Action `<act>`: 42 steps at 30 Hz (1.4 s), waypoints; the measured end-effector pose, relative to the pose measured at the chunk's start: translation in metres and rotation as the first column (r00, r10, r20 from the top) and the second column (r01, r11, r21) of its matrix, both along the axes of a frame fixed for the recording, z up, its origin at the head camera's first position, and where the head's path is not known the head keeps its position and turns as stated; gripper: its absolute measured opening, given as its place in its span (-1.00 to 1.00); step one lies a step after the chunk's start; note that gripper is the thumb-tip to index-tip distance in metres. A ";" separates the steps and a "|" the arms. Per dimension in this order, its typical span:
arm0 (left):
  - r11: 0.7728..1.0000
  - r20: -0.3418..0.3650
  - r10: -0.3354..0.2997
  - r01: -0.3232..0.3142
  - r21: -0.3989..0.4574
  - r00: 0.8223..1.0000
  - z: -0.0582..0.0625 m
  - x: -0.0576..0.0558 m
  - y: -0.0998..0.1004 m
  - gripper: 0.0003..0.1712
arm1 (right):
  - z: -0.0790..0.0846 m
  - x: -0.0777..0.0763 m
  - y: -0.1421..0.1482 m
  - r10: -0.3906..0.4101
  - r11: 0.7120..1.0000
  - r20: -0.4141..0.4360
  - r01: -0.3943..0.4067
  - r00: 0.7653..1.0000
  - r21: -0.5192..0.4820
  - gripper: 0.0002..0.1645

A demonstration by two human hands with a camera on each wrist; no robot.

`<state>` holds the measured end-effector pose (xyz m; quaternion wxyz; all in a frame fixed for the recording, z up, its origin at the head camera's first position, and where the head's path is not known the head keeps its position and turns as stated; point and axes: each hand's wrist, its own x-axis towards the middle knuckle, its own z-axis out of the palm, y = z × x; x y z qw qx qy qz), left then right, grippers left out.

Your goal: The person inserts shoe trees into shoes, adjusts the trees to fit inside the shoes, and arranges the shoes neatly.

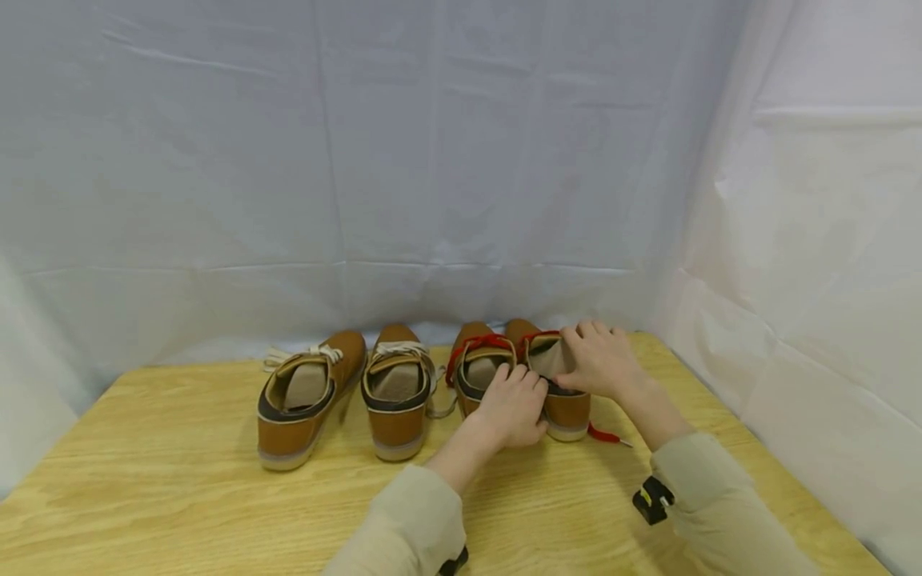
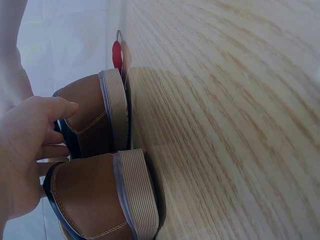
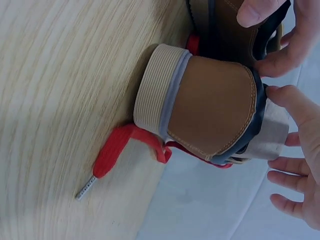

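On the right stand two brown shoes with red laces, the left one close beside the right one. A beige insole sticks up out of the right shoe's heel opening. My right hand pinches this insole between thumb and fingers. My left hand grips the dark heel collar of the same shoe, a fingertip right at its edge. In the left wrist view its thumb overlaps the brown heel. The shoe's sole stays on the table.
Two more brown shoes with white laces, one angled and one straight, stand to the left. A red lace end trails on the wooden table. White sheets hang behind and at the right.
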<state>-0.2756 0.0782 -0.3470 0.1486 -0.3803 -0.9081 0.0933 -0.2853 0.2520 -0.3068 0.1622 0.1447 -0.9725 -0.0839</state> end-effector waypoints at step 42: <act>0.999 -0.002 0.006 -0.006 -0.033 1.000 0.001 0.002 0.000 -0.35 | -0.020 -0.014 -0.016 -0.141 0.963 0.068 0.153 0.988 -0.220 -0.30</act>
